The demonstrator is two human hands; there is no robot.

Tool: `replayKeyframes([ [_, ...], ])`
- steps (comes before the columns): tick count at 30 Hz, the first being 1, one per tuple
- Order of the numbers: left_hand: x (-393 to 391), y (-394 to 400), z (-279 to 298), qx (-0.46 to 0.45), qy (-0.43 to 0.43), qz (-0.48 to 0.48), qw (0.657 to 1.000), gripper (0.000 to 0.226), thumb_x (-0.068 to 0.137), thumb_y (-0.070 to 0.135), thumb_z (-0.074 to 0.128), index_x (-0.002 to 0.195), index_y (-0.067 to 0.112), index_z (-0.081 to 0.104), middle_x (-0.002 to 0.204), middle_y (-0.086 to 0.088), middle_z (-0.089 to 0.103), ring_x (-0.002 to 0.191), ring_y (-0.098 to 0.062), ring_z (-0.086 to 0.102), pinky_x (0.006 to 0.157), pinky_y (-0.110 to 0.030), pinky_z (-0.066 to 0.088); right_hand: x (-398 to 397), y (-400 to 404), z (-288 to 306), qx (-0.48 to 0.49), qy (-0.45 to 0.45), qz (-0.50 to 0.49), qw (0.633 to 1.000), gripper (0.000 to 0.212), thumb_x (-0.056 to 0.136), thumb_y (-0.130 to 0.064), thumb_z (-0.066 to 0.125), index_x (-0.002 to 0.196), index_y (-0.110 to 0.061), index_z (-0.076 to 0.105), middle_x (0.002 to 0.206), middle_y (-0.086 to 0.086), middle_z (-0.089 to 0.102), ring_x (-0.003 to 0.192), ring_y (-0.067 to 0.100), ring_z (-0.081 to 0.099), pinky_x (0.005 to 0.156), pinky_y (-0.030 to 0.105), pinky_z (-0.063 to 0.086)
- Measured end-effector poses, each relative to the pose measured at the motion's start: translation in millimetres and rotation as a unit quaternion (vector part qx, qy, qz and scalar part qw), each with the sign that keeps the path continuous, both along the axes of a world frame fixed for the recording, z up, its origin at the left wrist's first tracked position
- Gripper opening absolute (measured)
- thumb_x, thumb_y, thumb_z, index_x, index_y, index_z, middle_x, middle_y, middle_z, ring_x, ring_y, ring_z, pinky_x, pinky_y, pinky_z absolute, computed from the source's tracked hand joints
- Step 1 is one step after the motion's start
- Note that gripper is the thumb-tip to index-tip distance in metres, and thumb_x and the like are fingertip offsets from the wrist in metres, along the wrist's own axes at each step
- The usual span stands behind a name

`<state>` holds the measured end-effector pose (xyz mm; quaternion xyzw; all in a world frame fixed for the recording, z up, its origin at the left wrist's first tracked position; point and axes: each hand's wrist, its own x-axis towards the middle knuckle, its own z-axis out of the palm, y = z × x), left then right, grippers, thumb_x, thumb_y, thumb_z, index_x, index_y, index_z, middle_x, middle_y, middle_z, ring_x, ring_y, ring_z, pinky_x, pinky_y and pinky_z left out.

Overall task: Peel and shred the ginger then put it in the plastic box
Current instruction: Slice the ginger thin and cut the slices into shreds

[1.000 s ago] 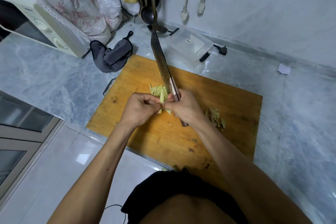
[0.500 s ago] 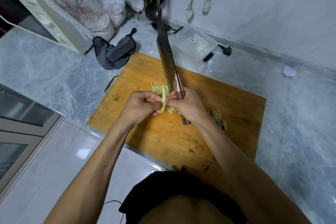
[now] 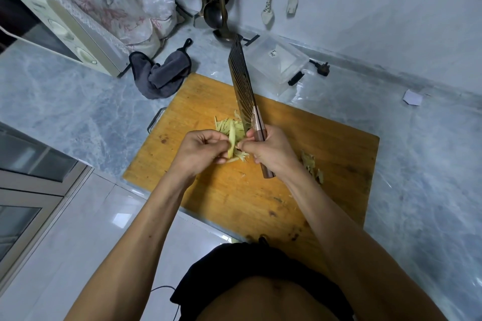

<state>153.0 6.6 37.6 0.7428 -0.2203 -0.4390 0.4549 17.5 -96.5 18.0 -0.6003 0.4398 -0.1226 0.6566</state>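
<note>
On the wooden cutting board [image 3: 234,195] lies a pile of pale yellow ginger shreds [image 3: 229,125]. My left hand [image 3: 200,148] pinches a thin slice of ginger [image 3: 231,142] just above the board, and the thumb and fingers of my right hand [image 3: 268,148] touch the same slice. My right hand also grips the handle of a cleaver [image 3: 241,83], whose blade points away toward the wall. A clear plastic box [image 3: 279,60] stands behind the board, and ginger peelings [image 3: 311,167] lie to the right of my right wrist.
A grey cloth [image 3: 163,73] lies at the board's far left corner. A cream microwave [image 3: 65,31] with a floral cover stands at the back left. Ladles [image 3: 212,13] hang against the wall, and a black plug [image 3: 322,68] lies by the box. The counter edge runs along the board's near side.
The camera view shifted slightly. Both hands stay together over the shreds, still working the ginger slice, and the cleaver keeps its direction.
</note>
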Motion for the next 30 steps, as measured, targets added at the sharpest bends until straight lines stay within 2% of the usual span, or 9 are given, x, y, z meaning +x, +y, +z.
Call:
replayKeyframes([
  [6,-2.8,1.6,-2.0,-0.006,-0.011,-0.036,0.999,0.006,0.088,-0.004,0.067,0.091,-0.001,0.071,0.067,-0.008,0.069,0.057,-0.011,0.063,0.063,-0.023,0.057,-2.1,1.5,1.2,0.007,-0.008,-0.004,1.0,0.027,0.078,-0.01,0.082,0.09,-0.015,0.059,0.072,0.001,0.059,0.051,0.007,0.051,0.049,0.026,0.043],
  [8,-4.8,0.8,-2.3,-0.015,-0.028,-0.045,0.999,0.006,0.087,-0.005,0.068,0.09,-0.001,0.071,0.065,-0.005,0.069,0.056,-0.01,0.062,0.062,-0.023,0.057,-0.6,2.5,2.0,-0.002,-0.009,0.002,1.0,0.026,0.079,-0.008,0.081,0.088,-0.016,0.058,0.071,-0.002,0.059,0.051,0.005,0.052,0.048,0.023,0.042],
  [11,-5.1,0.6,-2.9,-0.023,-0.042,-0.036,0.998,0.013,0.085,-0.008,0.068,0.097,-0.004,0.071,0.069,-0.012,0.07,0.054,-0.01,0.062,0.06,-0.022,0.057,-0.1,1.6,3.4,-0.025,0.001,0.002,1.0,0.028,0.078,-0.01,0.082,0.086,-0.021,0.058,0.073,-0.008,0.062,0.056,0.0,0.058,0.049,0.016,0.042],
  [13,-5.5,0.1,-3.6,-0.021,-0.084,-0.041,0.995,0.011,0.084,-0.004,0.071,0.095,-0.003,0.073,0.073,-0.014,0.071,0.054,-0.009,0.062,0.059,-0.021,0.056,0.2,0.8,4.1,-0.029,0.007,0.006,1.0,0.028,0.079,-0.01,0.082,0.086,-0.022,0.058,0.074,-0.008,0.063,0.062,0.001,0.06,0.052,0.015,0.043],
  [16,-8.2,-3.0,-7.5,-0.024,-0.149,-0.028,0.988,0.003,0.082,0.005,0.077,0.084,0.006,0.077,0.073,-0.005,0.073,0.057,-0.006,0.061,0.06,-0.018,0.052,1.7,1.4,2.9,-0.029,0.012,0.01,0.999,0.026,0.081,-0.011,0.08,0.09,-0.02,0.058,0.079,-0.004,0.064,0.067,0.007,0.059,0.059,0.022,0.044],
  [18,-11.1,-3.8,-9.6,-0.024,-0.141,0.002,0.99,0.004,0.082,0.005,0.076,0.084,0.008,0.077,0.072,-0.002,0.072,0.058,-0.005,0.06,0.062,-0.019,0.053,2.3,1.6,2.4,-0.03,0.013,0.004,0.999,0.024,0.082,-0.012,0.08,0.091,-0.02,0.059,0.079,-0.004,0.063,0.066,0.008,0.058,0.06,0.024,0.044],
  [21,-13.4,-2.7,-9.2,-0.027,-0.067,0.052,0.996,0.01,0.085,0.0,0.071,0.083,0.008,0.076,0.069,-0.005,0.071,0.059,-0.013,0.062,0.066,-0.028,0.057,1.7,-0.4,3.1,-0.029,0.013,-0.012,0.999,0.025,0.081,-0.012,0.08,0.089,-0.02,0.059,0.078,-0.005,0.062,0.064,0.007,0.058,0.059,0.025,0.045],
  [23,-15.6,-1.8,-8.1,-0.034,-0.026,0.066,0.997,0.016,0.087,-0.003,0.068,0.081,0.01,0.074,0.066,-0.005,0.07,0.059,-0.016,0.062,0.065,-0.028,0.058,1.5,-2.9,3.5,-0.033,0.016,-0.013,0.999,0.025,0.08,-0.012,0.081,0.088,-0.021,0.059,0.077,-0.005,0.062,0.063,0.007,0.058,0.059,0.025,0.045],
  [30,-9.6,-2.7,-8.3,-0.029,-0.062,-0.015,0.998,0.006,0.087,-0.003,0.069,0.087,0.001,0.073,0.071,-0.015,0.071,0.059,-0.018,0.063,0.064,-0.029,0.058,0.9,-2.7,2.3,-0.037,0.019,0.013,0.999,0.026,0.077,-0.01,0.081,0.09,-0.019,0.06,0.072,-0.008,0.062,0.059,0.003,0.057,0.056,0.023,0.043],
])
